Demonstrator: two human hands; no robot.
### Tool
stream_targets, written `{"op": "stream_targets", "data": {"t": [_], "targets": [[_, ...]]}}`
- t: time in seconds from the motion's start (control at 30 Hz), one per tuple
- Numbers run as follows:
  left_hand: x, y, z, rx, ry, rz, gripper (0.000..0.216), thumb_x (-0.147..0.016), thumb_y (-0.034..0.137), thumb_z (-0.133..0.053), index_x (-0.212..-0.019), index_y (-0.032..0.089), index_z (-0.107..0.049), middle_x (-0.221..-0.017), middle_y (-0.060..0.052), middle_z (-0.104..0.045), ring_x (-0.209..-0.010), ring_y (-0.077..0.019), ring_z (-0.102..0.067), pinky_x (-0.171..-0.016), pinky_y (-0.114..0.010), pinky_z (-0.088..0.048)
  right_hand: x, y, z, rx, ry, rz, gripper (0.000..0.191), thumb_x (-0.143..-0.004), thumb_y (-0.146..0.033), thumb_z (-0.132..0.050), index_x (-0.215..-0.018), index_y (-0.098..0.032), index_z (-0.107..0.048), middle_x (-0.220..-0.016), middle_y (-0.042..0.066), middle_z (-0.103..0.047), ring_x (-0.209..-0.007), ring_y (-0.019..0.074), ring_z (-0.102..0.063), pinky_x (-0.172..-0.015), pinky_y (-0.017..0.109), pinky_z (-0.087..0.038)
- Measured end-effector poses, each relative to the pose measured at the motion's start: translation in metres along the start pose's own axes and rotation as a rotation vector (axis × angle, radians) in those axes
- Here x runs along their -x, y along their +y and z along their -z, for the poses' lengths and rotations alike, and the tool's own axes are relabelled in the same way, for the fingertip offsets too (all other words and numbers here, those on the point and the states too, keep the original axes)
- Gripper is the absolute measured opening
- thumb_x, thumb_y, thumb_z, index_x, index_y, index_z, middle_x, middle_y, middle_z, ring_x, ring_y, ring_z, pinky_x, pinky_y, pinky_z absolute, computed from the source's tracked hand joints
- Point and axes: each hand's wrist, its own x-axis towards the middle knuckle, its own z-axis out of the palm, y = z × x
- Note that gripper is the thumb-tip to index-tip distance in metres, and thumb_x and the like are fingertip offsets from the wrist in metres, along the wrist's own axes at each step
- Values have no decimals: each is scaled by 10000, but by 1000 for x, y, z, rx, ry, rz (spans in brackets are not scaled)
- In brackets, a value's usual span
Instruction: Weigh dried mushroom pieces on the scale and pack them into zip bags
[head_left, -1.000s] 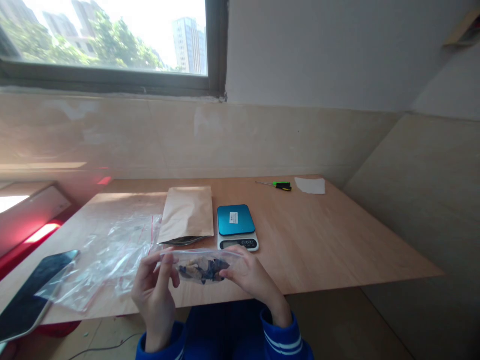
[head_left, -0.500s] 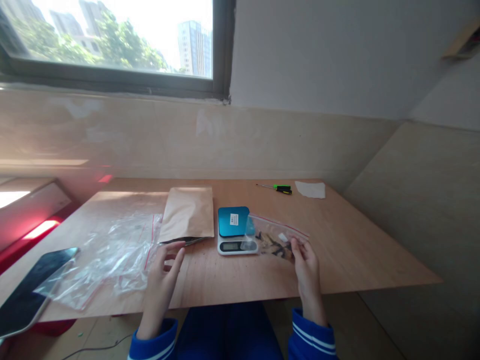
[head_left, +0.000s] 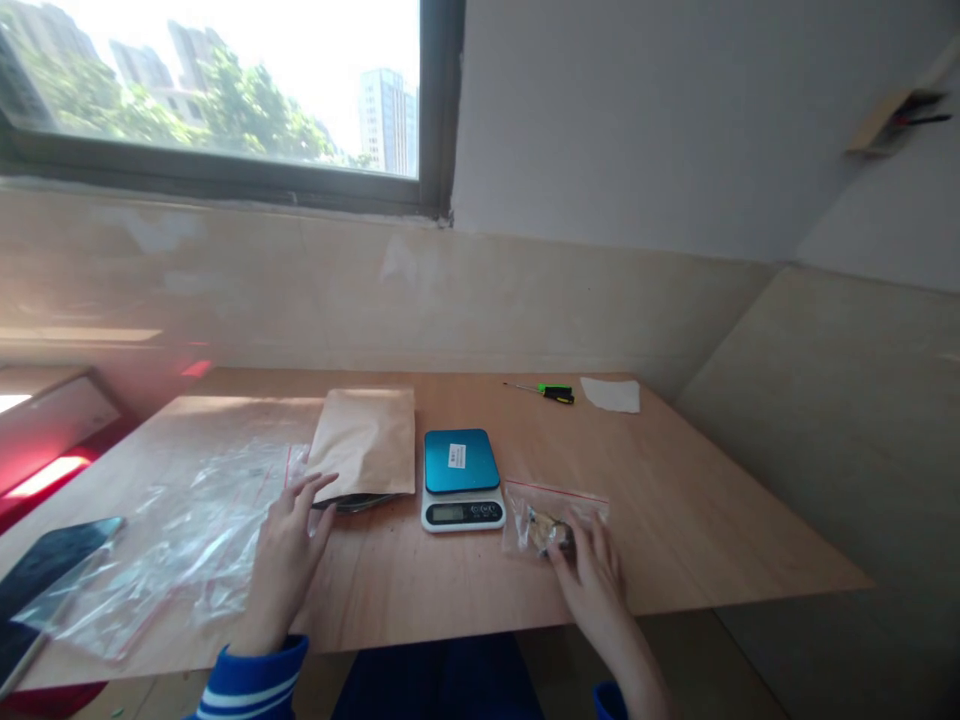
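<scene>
Here's 1 zip bag (head_left: 546,530) of tan and dark pieces (head_left: 541,533), flat on the tabletop (head_left: 697,520) under the right grip (head_left: 592,572), fingers curled over it; pinching or not, I can't tell. The left grip (head_left: 289,550) spreads beside the paper pouch (head_left: 364,440). This bag looks filled; the clear bags (head_left: 214,525) left of that grip seem unfilled. A scale (head_left: 461,465) sits between both grips, a bright window (head_left: 247,100) beyond.

Far back on the wooden table (head_left: 712,520), a screwdriver (head_left: 555,393) lies next to a scrap of white paper (head_left: 611,395). Its fat end is green and black (maybe two handles side by side, I can't tell). A dark phone (head_left: 52,553) lies at the left. Up high there is a big window (head_left: 142,100) with green trees (head_left: 251,115) and tall buildings (head_left: 386,125) outside.
</scene>
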Motion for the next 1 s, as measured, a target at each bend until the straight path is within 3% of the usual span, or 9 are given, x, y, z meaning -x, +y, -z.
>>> {"op": "stream_targets", "data": {"t": [0.17, 0.3, 0.4, 0.47, 0.57, 0.63, 0.7, 0.77, 1.0], "targets": [[-14, -3, -11, -92, -118, -132, 381, -857, 252, -426, -1179, 268, -628, -1278, -84, -610, -1187, -304, -562, -965, -466, -455, 0, -15, -11, 106, -97, -11, 466, -919, -359, -364, -1320, -225, -561, -1506, 170, -377, -1423, 437, -224, -1012, 717, -277], [-16, -5, -9, -59, -152, -128, 368, -876, 258, -394, -1107, 298, -677, -1181, -28, -692, -1017, -242, -669, -799, -346, -541, -56, -21, -4, 101, -258, -58, 432, -950, -266, -357, -1314, -195, -578, -1529, 178, -345, -1431, 416, -231, -1055, 696, -232], [-20, -5, -2, -26, -100, -145, 339, -888, 331, -413, -1061, 302, -703, -1112, -27, -725, -916, -234, -705, -653, -294, -552, -98, -27, 4, 41, -263, -34, 415, -934, -179, -386, -1299, -132, -577, -1508, 219, -364, -1432, 403, -238, -1073, 705, -177], [-24, -1, 4, 16, -68, -182, 327, -899, 368, -419, -1030, 302, -711, -1078, -29, -737, -916, -228, -708, -667, -286, -554, -108, -40, 16, 13, -245, -3, 378, -919, -162, -420, -1245, -124, -607, -1453, 217, -444, -1413, 394, -287, -1080, 705, -163], [-31, 18, 13, 114, -16, -243, 291, -907, 399, -454, -986, 288, -712, -1033, -38, -747, -932, -224, -703, -789, -316, -550, -91, -81, 42, -108, -251, 142, 311, -949, -240, -439, -1195, -198, -625, -1303, 122, -602, -1303, 285, -474, -1107, 557, -305], [-35, 38, 20, 183, 45, -260, 241, -891, 401, -508, -966, 279, -703, -982, -34, -754, -890, -217, -709, -809, -327, -547, -65, -120, 60, -460, -340, 430, 325, -992, -255, -371, -1209, -218, -610, -1278, 87, -619, -1239, 209, -538, -1077, 428, -408], [-37, 60, 27, 231, 92, -247, 197, -879, 387, -547, -948, 274, -693, -945, -17, -755, -849, -197, -712, -792, -309, -546, -39, -157, 69, -616, -453, 680, 330, -999, -206, -357, -1198, -241, -618, -1310, 36, -602, -1268, 149, -509, -1104, 332, -396], [-36, 78, 35, 275, 98, -222, 172, -860, 391, -582, -907, 265, -690, -899, 1, -752, -786, -172, -708, -734, -272, -543, -20, -185, 67, -633, -425, 840, 372, -967, -108, -360, -1261, -187, -574, -1347, 44, -576, -1318, 136, -446, -1141, 295, -356], [-20, 92, 49, 348, 194, -68, 177, -792, 427, -668, -778, 251, -674, -733, 32, -706, -682, -145, -674, -656, -234, -522, -12, -212, 42, -219, -338, 855, 400, -909, -50, -461, -1298, -109, -532, -1260, 129, -616, -1187, 248, -550, -1000, 370, -506]]}}
